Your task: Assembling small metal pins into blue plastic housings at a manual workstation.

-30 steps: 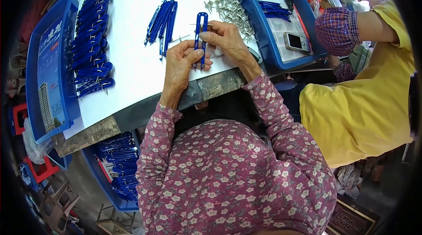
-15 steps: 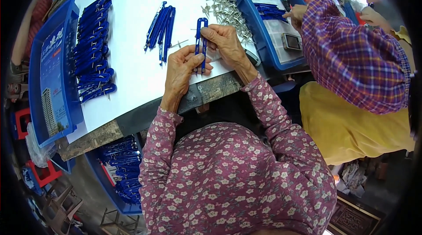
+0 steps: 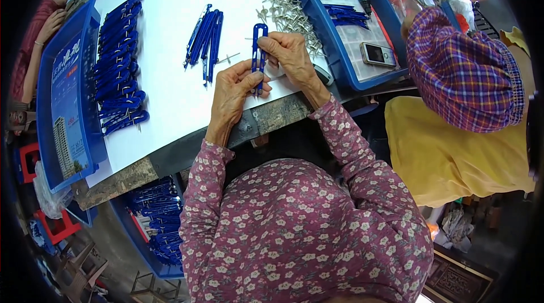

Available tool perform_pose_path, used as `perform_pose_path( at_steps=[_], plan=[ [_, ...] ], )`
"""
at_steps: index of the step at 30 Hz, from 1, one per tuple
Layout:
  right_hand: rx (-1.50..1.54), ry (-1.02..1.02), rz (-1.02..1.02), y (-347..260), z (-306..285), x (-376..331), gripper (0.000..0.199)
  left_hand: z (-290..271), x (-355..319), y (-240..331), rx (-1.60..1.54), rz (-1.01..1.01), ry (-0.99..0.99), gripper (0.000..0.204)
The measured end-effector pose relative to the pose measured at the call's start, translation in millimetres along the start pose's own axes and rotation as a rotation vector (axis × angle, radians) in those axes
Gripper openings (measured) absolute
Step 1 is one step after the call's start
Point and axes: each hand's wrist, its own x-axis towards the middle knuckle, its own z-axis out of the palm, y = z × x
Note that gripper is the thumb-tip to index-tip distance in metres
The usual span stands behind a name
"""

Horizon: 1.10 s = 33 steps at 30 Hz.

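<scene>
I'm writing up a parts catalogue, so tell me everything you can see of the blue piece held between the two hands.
The blue piece is long and narrow, with a rounded top and two slim arms running side by side below it. It looks glossy; plastic or coated metal, I can't tell. A thin silvery pin pokes out leftward near the top. It stands nearly lengthwise, above the white sheet. The left hand pinches it lower down, the right hand nearer the top.
</scene>
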Motion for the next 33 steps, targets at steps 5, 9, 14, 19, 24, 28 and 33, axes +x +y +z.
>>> perform_pose_path(
  at_steps=[5, 9, 14, 19, 24, 28, 33],
  plan=[
    [-0.029, 0.001, -0.006, 1.2, -4.0, -0.2, 0.026, 2.4, 1.9, 0.1, 0.018, 0.000, 0.005, 0.025],
    [0.006, -0.010, 0.015, -0.8, -2.9, -0.8, 0.027, 1.3, 1.1, 0.1, 0.036, 0.004, 0.005, 0.024],
    [0.123, 0.009, 0.050, 2.6, -4.4, 0.2, 0.026, 2.2, 1.9, 0.4, 0.057, -0.020, 0.003, 0.023],
    [-0.043, 0.018, -0.014, 3.1, -4.6, 3.8, 0.017, 1.9, 0.2, 1.4, 0.056, -0.036, -0.001, 0.023],
    [0.082, 0.028, 0.093, -6.8, -1.4, 2.1, 0.019, 0.1, -0.1, 0.6, 0.031, -0.031, 0.012, 0.021],
    [0.108, -0.021, 0.183, 1.4, -7.5, 3.6, 0.024, 3.2, 0.3, 0.8, 0.025, 0.000, 0.026, 0.018],
    [-0.041, -0.018, 0.041, -1.5, -2.2, 5.6, 0.023, 1.0, -0.7, 1.7, 0.052, -0.045, 0.025, 0.019]
  ],
)
